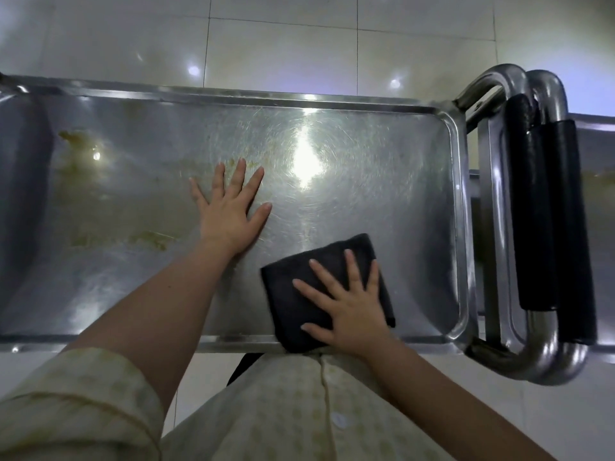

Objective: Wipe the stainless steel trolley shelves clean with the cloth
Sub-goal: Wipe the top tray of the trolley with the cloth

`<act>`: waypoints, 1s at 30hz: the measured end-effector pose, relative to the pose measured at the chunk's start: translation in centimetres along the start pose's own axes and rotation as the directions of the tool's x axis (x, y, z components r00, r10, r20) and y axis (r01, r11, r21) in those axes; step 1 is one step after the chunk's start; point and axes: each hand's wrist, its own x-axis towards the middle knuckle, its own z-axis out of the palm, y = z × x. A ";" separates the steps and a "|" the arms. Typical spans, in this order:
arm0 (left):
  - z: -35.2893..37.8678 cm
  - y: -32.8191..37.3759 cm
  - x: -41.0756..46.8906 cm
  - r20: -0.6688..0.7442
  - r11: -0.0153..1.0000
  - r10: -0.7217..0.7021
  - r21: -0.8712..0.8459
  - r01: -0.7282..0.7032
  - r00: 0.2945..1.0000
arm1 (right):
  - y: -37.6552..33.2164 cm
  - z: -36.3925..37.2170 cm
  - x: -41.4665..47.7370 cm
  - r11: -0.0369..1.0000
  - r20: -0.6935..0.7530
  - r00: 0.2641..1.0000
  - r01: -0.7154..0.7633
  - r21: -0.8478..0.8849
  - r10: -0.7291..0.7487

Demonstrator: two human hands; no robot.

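Pressing flat: right hand [352, 314] on cloth [299, 304], left hand [229, 217] on stained shelf [382, 211].

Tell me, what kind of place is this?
Probably a canteen or commercial kitchen, though I can't be sure: a stained stainless steel trolley shelf, tubular handles with black grips, and a glossy tiled floor.

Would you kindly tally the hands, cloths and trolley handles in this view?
Hands: 2, left hand and right hand
Cloth: 1
Handles: 2, inner handle and outer handle
Total: 5
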 end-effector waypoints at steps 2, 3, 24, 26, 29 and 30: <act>0.0 0.4 -0.1 -0.003 1.000 -0.002 -0.003 0.002 1.000 | 3.9 0.1 -2.7 0.992 0.006 0.993 -0.117 -0.038 0.118; 0.0 0.5 -0.2 -0.001 1.000 -0.001 -0.002 0.001 1.000 | 5.9 0.1 -4.1 0.982 0.018 0.984 -0.175 -0.064 0.177; -2.2 -9.5 -7.1 0.027 0.991 -0.027 -0.129 0.030 0.999 | -10.0 0.0 4.5 0.993 0.068 0.991 -0.120 0.008 0.119; -2.0 -10.8 -8.0 0.011 0.988 -0.046 -0.145 0.047 0.999 | -11.0 -0.5 6.5 0.990 0.103 0.985 -0.141 0.004 0.140; -2.0 -11.7 -8.8 -0.012 0.983 -0.053 -0.177 0.050 0.999 | -12.5 -1.8 10.8 0.978 0.139 0.971 -0.203 0.044 0.195; -2.1 -11.6 -9.0 -0.019 0.978 -0.055 -0.202 0.051 0.998 | -12.7 -2.3 12.1 0.976 0.142 0.970 -0.209 0.062 0.198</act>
